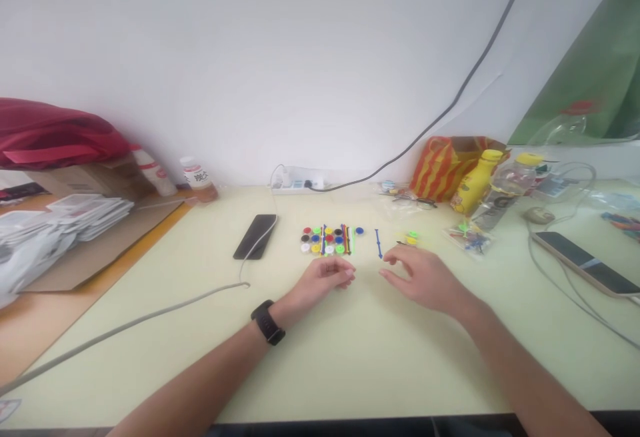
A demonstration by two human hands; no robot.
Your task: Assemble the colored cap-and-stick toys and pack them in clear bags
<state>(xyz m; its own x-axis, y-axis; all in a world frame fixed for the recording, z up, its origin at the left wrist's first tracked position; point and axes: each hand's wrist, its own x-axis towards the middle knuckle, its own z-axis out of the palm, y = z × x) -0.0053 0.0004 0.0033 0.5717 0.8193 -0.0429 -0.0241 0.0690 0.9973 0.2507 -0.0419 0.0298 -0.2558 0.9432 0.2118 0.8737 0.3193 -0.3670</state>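
Note:
My left hand (327, 278), with a black watch (269, 322) on its wrist, is closed just in front of the rows of colored round discs (316, 239). Its fingertips are pressed together, and whatever may be between them is hidden. To the right, my right hand (420, 278) has its thumb and index finger apart, with nothing visible between them. A thin blue stick with pointed ends (379, 244) lies just beyond those fingertips. Several similar colored sticks (347, 240) stand out among the discs. A single blue disc (360, 231) lies at the right end of the back row.
Green and yellow pieces (412, 238) lie beyond my right hand, near a clear bag of small parts (469, 238). Left is a black phone (255, 237) with a cable (165, 314) across it. Bottles (475, 180) and a striped bag (437, 167) stand back right; another phone (585, 260) lies right.

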